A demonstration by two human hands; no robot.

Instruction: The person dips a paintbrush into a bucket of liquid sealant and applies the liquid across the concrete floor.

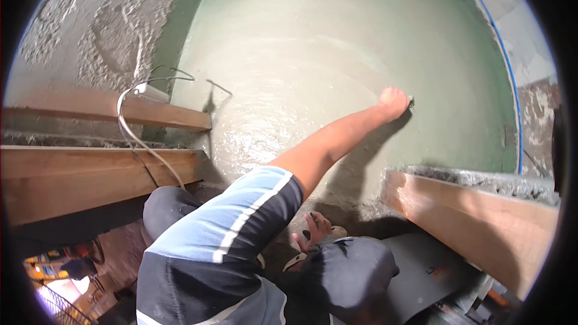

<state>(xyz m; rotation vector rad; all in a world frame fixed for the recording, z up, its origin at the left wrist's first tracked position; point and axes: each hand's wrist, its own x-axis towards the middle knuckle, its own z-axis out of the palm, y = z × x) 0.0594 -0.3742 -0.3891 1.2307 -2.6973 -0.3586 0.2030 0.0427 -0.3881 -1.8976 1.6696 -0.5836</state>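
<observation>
My left arm, in a blue and black sleeve, reaches across to the right over a wet, pale grey-green surface. At its end my left hand is closed in a fist close to that surface. A small dark edge of something sticks out past the knuckles; the rest of it is hidden by the hand. My right hand is down by my right knee, its fingers apart and nothing seen in them. The right forearm is mostly hidden.
Wooden beams lie at the left, and another wooden beam at the right. A pale cable loops above the left beams. Rough grey mortar covers the upper left. A blue strip edges the right side.
</observation>
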